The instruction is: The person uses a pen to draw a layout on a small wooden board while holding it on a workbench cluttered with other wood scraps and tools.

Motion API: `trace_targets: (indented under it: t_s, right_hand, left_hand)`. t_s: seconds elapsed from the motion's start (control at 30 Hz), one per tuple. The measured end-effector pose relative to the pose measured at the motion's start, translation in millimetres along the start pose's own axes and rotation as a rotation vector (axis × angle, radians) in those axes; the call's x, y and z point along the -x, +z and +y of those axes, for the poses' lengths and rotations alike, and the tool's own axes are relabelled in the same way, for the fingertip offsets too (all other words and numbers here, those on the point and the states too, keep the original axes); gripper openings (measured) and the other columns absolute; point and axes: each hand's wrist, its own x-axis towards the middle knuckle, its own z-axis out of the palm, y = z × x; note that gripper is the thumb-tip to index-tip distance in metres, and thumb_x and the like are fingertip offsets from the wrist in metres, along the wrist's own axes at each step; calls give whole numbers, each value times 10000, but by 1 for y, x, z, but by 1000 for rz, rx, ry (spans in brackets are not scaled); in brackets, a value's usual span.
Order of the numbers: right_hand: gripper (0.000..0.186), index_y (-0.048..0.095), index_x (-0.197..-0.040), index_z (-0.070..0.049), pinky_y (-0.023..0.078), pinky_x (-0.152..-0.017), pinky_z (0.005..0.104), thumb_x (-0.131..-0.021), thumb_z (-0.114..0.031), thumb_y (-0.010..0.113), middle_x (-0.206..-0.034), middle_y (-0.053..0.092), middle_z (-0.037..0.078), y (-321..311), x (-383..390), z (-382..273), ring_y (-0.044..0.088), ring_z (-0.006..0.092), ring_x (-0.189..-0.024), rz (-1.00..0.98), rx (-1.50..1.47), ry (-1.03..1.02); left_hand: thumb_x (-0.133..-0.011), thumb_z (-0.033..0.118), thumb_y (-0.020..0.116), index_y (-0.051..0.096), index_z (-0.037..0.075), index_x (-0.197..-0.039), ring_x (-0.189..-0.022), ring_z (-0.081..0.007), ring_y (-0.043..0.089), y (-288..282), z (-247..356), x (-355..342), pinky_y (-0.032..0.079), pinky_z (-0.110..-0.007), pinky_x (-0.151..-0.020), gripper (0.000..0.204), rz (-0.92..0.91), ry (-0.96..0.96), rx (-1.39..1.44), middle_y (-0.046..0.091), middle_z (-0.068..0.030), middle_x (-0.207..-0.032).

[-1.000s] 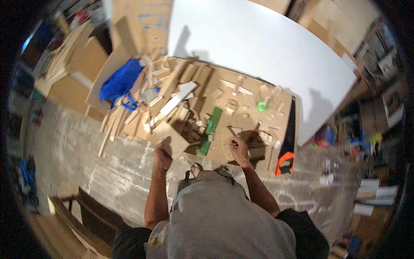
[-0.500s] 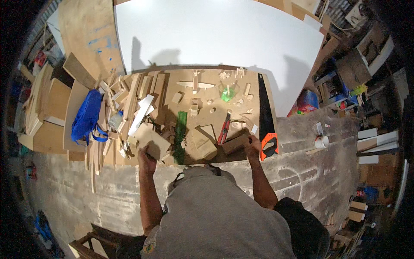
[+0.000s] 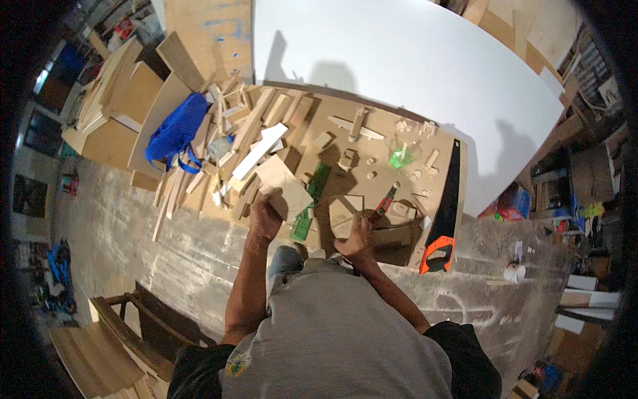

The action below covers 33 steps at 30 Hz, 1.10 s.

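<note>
Take the middle of the board [image 3: 332,106] in front of you as the clock's centre, with 12 straight away from you. Your left hand [image 3: 266,219], at 8 o'clock, is closed on a flat wooden panel [image 3: 282,185], grasping it by its near-left edge. The panel lies between 8 and 9, partly covering a green strip [image 3: 319,179] that runs aslant near the centre. Your right hand [image 3: 359,239], at 5 o'clock, is loosely spread, the thumb standing apart from the fingers, and nothing shows in its grasp. It is just beside some shadowed wooden pieces; you cannot tell here whether it touches them.

At 4 o'clock, near that hand, lies a red cutter [image 3: 385,203]. Farther out, between 3 and 4, a black-bladed handsaw [image 3: 449,199] rests along the board's edge, its orange handle toward you. A wooden plane-shaped model [image 3: 359,125] sits at 1 o'clock, and a green-based clear container [image 3: 400,157] between 2 and 3. A white strip [image 3: 260,151] lies at 10 across heaped wooden sticks [image 3: 256,123], with a blue bag [image 3: 178,133] well beyond at half past 9. A broad white sheet [image 3: 399,60] stretches beyond the board from 12 toward 2.
</note>
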Motion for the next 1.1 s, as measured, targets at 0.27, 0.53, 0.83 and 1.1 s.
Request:
trace_targets:
  t_s: [0.27,0.53,0.83,1.1]
  right_hand:
    - [806,404,-1409,-68,392,-1034,497,-670,-122,720,-1402,335,245,-90,-31,-43,418,416,-1268,142,-111,-664]
    - [698,533,-1354,-202,336,-1110,507,-702,42,590,-1452,304,209,-128,-69,-142,341,413,-1342,-232,-8,-715]
    - [532,587,-1281,-50,364,-1093,466,-754,12,630,-1473,302,244,-80,-48,-151,376,428,-1340,233,-281,-548]
    - [580,518,-1190,26,371,-1062,491,-713,-131,809,-1475,265,295,-67,-38,-188,325,459,-1354,437,-264,-364]
  left_hand:
    - [-867,367,631,557,71,-1134,-934,-189,617,18,31,0,509,-332,-801,405,-178,-52,-109,613,-51,-1028]
    - [-904,368,582,268,63,-1463,-1247,-268,491,32,50,5,465,-400,-1007,711,-367,-167,-235,428,-124,-1400]
    - [-1010,181,463,423,95,-1349,-1024,-244,651,48,39,21,593,-350,-788,352,-412,-248,-53,580,-125,-1249]
    - [-977,137,507,405,143,-1363,-1089,-265,609,65,51,39,607,-362,-774,399,-433,-211,80,540,-117,-1261]
